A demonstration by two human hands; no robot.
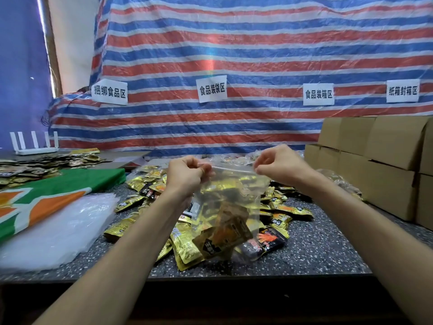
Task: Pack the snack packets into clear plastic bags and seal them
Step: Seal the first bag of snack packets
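clear plastic bag (228,207) hangs above the packet heap (276,214), left hand (187,175) and right hand (278,166) pinching its top edge

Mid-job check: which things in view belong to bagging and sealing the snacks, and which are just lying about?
In the job: part-filled clear bag, top edge pinched by left hand and right hand; loose snack packets on the table; stack of empty clear bags.
Lying about: router; cardboard boxes; green and orange cloth; paper signs.
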